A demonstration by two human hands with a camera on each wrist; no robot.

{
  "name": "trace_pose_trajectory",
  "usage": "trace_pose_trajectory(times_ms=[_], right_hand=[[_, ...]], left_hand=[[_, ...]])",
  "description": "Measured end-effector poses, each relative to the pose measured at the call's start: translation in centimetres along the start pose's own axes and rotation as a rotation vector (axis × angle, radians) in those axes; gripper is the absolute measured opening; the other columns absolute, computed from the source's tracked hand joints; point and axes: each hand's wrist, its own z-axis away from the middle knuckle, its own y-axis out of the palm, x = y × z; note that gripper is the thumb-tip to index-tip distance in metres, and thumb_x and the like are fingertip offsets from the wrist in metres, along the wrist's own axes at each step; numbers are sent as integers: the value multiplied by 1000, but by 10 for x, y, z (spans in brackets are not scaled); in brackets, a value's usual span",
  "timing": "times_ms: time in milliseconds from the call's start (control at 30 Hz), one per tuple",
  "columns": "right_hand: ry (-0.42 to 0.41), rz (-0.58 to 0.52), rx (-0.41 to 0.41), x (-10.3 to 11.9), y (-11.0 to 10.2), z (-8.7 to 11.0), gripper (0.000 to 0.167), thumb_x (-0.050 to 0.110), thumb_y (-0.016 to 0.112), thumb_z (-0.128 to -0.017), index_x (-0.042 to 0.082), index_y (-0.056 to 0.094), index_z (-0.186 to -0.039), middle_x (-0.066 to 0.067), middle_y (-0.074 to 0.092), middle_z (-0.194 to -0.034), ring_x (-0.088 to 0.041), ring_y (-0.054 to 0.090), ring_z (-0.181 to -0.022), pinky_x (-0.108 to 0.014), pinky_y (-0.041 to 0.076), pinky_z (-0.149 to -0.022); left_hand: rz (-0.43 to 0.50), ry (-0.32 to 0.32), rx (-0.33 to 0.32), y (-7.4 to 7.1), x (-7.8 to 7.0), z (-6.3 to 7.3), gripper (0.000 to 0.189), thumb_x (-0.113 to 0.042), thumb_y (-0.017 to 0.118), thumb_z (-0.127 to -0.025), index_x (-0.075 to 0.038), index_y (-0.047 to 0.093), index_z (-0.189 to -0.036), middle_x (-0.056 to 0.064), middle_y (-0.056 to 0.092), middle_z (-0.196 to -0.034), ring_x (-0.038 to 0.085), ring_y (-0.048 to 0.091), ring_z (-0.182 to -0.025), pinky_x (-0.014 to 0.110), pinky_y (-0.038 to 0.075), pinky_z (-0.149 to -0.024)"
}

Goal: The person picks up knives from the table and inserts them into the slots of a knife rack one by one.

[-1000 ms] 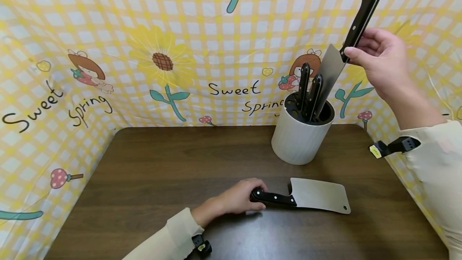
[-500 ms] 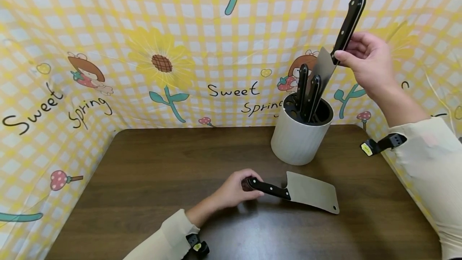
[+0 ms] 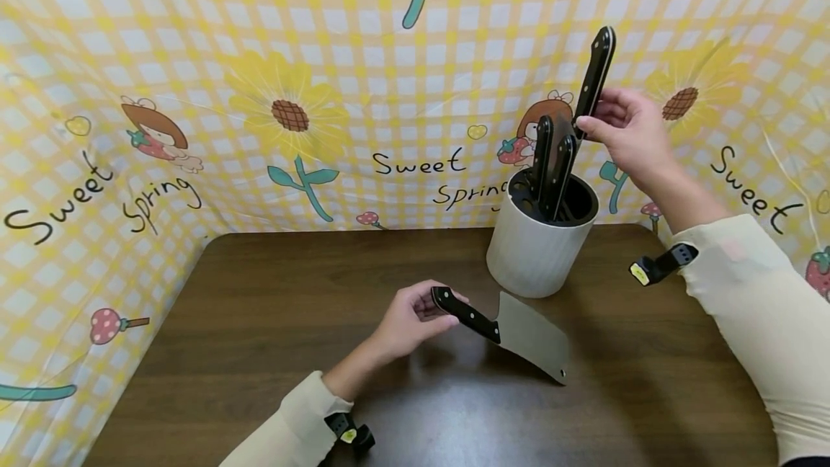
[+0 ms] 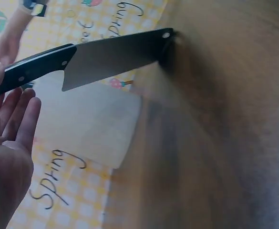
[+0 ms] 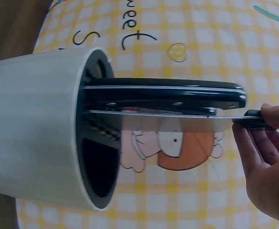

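My left hand pinches the black riveted handle of a cleaver. Its handle end is lifted, and the far corner of the blade points down at the tabletop, with the tip touching or very near the wood. At the back right, my right hand pinches the black handle of a kitchen knife near the blade. That knife's blade runs partly down into a white knife holder with a black slotted top. Two more black-handled knives stand in the holder beside it.
A dark wooden table lies under everything. Behind it and along its sides hangs a yellow checked cloth printed with flowers and lettering. An open compartment shows in the holder's top. Small cameras are strapped to both wrists.
My right hand has come down and left, sinking the knife deeper into the holder. My left hand has raised the cleaver's handle from the table and tilted the cleaver, drawing it left.
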Motion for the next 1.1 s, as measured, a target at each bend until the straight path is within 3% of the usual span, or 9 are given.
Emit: trace_pose_trajectory(times_ms=[133, 367, 500, 733, 900, 1100], right_hand=[[23, 62, 11, -10, 4, -1, 29, 1, 68, -96, 4, 63, -124, 13, 70, -94, 0, 66, -89, -12, 53, -76], [59, -38, 38, -24, 7, 3, 25, -4, 62, -98, -3, 60, -122, 10, 71, -91, -2, 69, -84, -16, 56, -73], [84, -38, 42, -29, 9, 6, 23, -1, 60, -100, -3, 58, -123, 12, 70, -92, 0, 69, -85, -16, 56, -74], [100, -123, 48, -40, 12, 10, 23, -4, 54, -101, -9, 55, -124, 10, 70, -92, 0, 68, -86, -16, 57, -73], [112, -35, 64, -50, 13, 12, 24, -3, 51, -103, -9, 54, -126, 17, 69, -92, 4, 65, -86, -13, 55, -73], [133, 66, 61, -61, 16, 16, 19, -1, 48, -104, 2, 58, -120, 26, 65, -89, 9, 61, -85, -11, 53, -72]], left_hand=[[-5, 41, -32, -4, -12, -6, 22, 5, 73, -91, 8, 65, -111, 27, 71, -108, 16, 72, -99, 35, 59, -86], [-27, 75, -95, -10, -40, -18, 23, 0, 76, -90, 10, 65, -109, 29, 71, -105, 14, 72, -94, 34, 60, -83], [-51, 82, -120, -17, -52, -22, 24, 0, 76, -90, 10, 65, -109, 29, 71, -103, 13, 72, -91, 32, 61, -80], [-105, 96, -159, -32, -70, -26, 28, -3, 77, -90, 11, 65, -111, 13, 73, -99, 14, 71, -87, 31, 61, -76], [-123, 120, -181, -42, -81, -28, 31, -6, 78, -91, 12, 65, -111, -2, 74, -100, 13, 72, -87, 29, 60, -75], [-146, 171, -198, -51, -90, -29, 34, -7, 78, -90, 14, 64, -112, -4, 74, -99, 12, 71, -87, 27, 60, -76]])
